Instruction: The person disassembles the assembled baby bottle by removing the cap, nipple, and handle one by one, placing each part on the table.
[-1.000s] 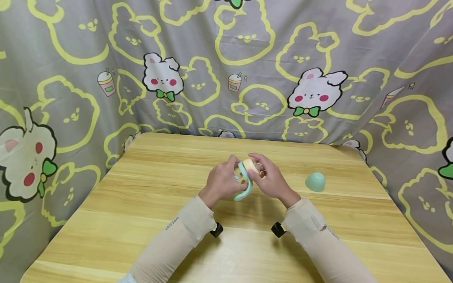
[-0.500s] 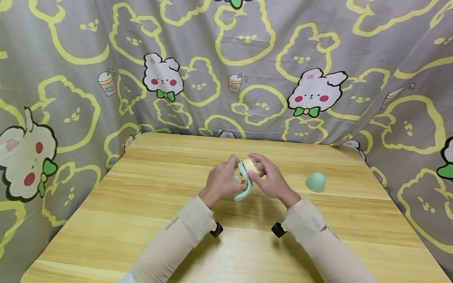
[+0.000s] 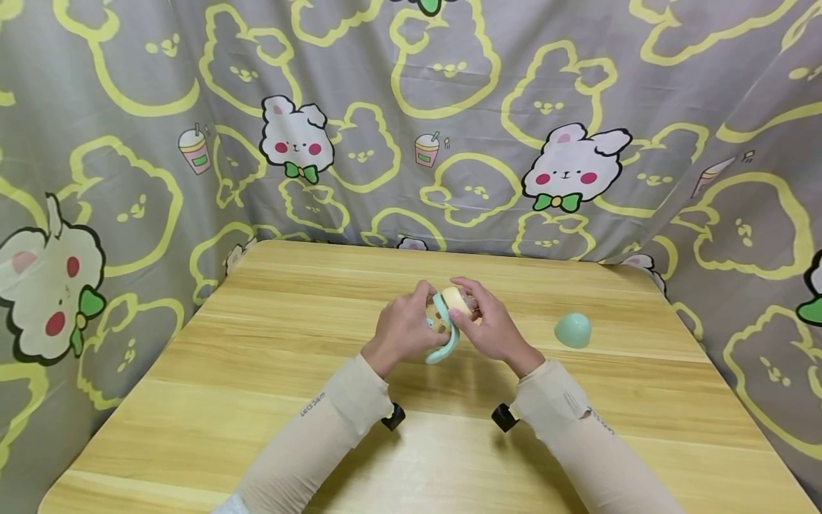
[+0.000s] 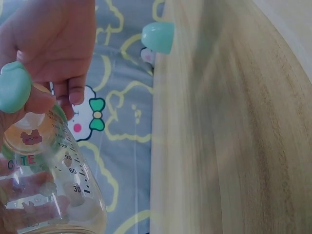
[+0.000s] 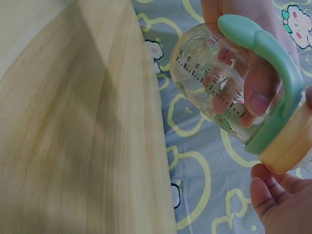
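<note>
A clear baby bottle (image 5: pixel 192 53) with printed measuring marks is held tilted above the table. My left hand (image 3: pixel 403 325) grips its body, the fingers curled round it and the thumb inside the mint-green handle (image 5: pixel 287 68). At the bottle's top end, my right hand (image 3: pixel 493 325) pinches the cream screw ring (image 5: pixel 287 144) between thumb and fingers. The teat end is mostly hidden by the right hand. To the right, a mint-green dome-shaped bottle cap (image 3: pixel 573 330) stands on the table, apart from both hands.
The wooden table (image 3: pixel 257 371) stretches under both arms. A grey curtain (image 3: pixel 359 178) with cartoon rabbits hangs behind it and along both sides. Small black devices hang beneath both wrists.
</note>
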Demonstrator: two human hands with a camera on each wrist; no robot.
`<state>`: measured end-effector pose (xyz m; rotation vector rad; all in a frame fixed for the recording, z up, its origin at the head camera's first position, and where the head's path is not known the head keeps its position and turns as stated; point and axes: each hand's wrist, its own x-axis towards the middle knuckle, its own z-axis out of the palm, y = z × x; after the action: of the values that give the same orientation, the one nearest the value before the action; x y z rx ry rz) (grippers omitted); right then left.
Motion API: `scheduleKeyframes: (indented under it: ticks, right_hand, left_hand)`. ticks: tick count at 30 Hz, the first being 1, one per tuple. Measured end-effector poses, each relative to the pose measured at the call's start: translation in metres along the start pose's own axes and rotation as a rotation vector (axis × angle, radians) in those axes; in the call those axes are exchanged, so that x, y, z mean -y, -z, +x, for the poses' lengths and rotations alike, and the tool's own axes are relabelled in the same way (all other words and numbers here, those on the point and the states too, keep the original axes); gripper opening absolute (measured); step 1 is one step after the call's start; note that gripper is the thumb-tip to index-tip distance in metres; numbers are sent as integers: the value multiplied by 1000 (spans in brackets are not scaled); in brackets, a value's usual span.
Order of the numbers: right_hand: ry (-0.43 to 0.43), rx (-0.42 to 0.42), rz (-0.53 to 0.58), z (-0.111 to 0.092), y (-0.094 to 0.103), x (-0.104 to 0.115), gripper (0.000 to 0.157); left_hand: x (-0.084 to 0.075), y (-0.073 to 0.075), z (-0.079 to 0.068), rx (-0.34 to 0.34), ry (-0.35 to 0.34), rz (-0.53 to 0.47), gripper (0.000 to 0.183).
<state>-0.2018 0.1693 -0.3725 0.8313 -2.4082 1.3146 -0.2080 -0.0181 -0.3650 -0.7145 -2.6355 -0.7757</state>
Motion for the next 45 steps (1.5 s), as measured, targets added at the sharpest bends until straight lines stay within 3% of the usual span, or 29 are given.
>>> scheduleKeyframes:
  ticks: [4,11,15,23,29,45]
  right_hand:
    - [5,9,10,0,0,0,50]
    - [-62,-7,-21,1,-3,-2,49]
    - [-48,-21,-18,1,-3,-3,49]
    - [-42,49,10,0,-1,-1,51]
    - [-71,11,-50,-1,-5,-1,48]
    - [-87,11,-46,-1,-3,2,47]
  left_hand:
    - [0,0,0,-1,-5,-1,55]
    - [0,-2,1,-7,-22,0,56]
    - [0,-2,1,0,-20,-2,55]
    - [-1,-1,1,12,-8,-10,55]
    - [-1,-1,0,-1,-20,-6,54]
    - [2,-2,-1,3,-10,-8,54]
